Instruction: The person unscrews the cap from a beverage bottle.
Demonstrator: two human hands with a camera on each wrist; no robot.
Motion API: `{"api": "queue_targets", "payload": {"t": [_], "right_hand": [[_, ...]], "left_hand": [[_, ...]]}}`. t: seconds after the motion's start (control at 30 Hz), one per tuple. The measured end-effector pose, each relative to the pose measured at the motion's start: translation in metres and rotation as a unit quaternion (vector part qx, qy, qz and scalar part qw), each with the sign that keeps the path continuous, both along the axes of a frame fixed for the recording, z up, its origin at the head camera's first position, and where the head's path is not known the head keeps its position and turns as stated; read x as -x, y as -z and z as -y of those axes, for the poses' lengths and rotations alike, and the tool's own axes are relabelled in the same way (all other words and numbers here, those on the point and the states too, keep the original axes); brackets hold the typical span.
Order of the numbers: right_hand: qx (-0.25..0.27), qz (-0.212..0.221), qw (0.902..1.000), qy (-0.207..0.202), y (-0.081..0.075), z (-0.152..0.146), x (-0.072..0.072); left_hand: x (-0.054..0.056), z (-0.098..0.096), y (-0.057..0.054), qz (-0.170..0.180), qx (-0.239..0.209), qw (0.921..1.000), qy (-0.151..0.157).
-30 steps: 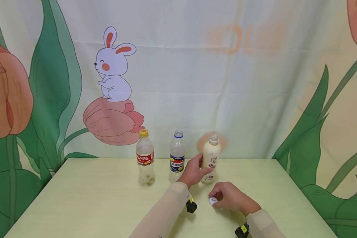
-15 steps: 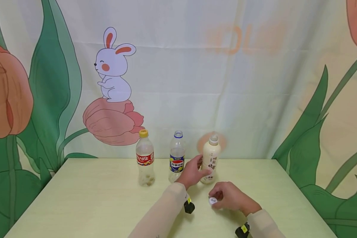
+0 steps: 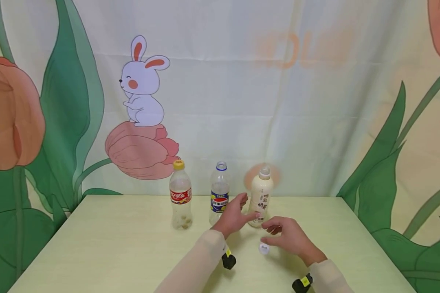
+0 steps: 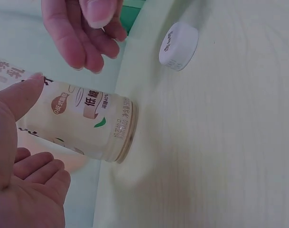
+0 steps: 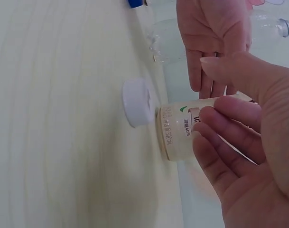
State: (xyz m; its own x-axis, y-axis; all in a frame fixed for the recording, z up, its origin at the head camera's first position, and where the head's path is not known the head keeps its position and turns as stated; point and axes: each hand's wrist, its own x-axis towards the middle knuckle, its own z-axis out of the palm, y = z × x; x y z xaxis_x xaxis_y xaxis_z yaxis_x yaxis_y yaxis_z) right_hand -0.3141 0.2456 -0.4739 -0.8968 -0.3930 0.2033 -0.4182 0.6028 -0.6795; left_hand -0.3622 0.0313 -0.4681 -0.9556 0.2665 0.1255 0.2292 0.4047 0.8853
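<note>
My left hand (image 3: 234, 215) is open, thumb just touching the cream plastic milk-tea bottle (image 3: 260, 202), which stands uncapped near the table's (image 3: 95, 244) far edge. My right hand (image 3: 287, 237) hovers with fingers loose, holding nothing, above the small white round cap (image 3: 264, 248) lying flat. Risk: a careless brush could tip the unsteadied open bottle, or knock the clear blue-labelled bottle (image 3: 219, 193) beside it.

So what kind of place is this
Probably a staged recording setup, not a home: a printed backdrop with a cartoon rabbit hangs behind a bare table, where three bottles stand in a row.
</note>
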Motion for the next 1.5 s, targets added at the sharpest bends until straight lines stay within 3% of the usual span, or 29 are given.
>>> {"api": "queue_targets", "payload": {"t": [0.17, 0.4, 0.63, 0.77, 1.03, 1.2, 1.5], "right_hand": [[0.029, 0.011, 0.9990, 0.033, -0.002, -0.001, -0.002], [0.052, 0.040, 0.9959, 0.062, -0.006, 0.001, -0.006], [0.087, 0.047, 0.9935, 0.056, -0.008, 0.007, -0.013], [0.112, 0.049, 0.9916, 0.043, -0.009, 0.014, -0.018], [0.136, 0.058, 0.9887, 0.026, -0.008, 0.031, -0.026], [0.149, 0.070, 0.9863, 0.007, -0.005, 0.045, -0.029], [0.167, 0.082, 0.9821, -0.028, -0.015, 0.073, -0.031]], "left_hand": [[-0.011, 0.005, -0.004, 0.018, 0.005, 0.9998, 0.000], [-0.029, 0.020, -0.009, 0.010, 0.012, 0.9995, 0.027], [-0.051, 0.040, -0.018, 0.000, 0.005, 0.9967, 0.081], [-0.068, 0.056, -0.021, -0.019, -0.004, 0.9959, 0.088], [-0.090, 0.093, -0.017, -0.022, -0.039, 0.9986, 0.028], [-0.099, 0.113, -0.013, -0.039, -0.042, 0.9980, -0.028], [-0.103, 0.139, -0.015, -0.084, -0.033, 0.9865, -0.137]]}}
